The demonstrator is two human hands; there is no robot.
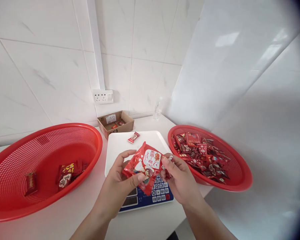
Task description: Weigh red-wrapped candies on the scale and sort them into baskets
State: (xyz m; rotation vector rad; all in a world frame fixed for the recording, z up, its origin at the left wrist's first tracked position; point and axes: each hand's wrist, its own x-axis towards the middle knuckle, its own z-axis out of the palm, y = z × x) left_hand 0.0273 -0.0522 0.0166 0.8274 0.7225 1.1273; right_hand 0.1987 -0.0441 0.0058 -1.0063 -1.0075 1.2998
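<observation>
Between my two hands a red snack packet point(150, 158) with a white printed label is held over the front of a weighing scale point(150, 136). My left hand point(120, 181) grips its left side, thumb on the front. My right hand point(177, 176) pinches the packet's right edge, and a small dark-red wrapped piece point(167, 173) shows in its fingers. One small red-and-white wrapped candy point(133, 137) lies on the white scale pan, beyond the packet. The packet and my hands partly cover the blue keypad and display.
To the left stands a red basket point(72, 128) with a few packets in it. A red basket point(247, 176) at the right holds many red packets. Behind the scale are a cardboard box point(126, 126) with small packets and a clear plastic bottle point(157, 111), near the tiled wall.
</observation>
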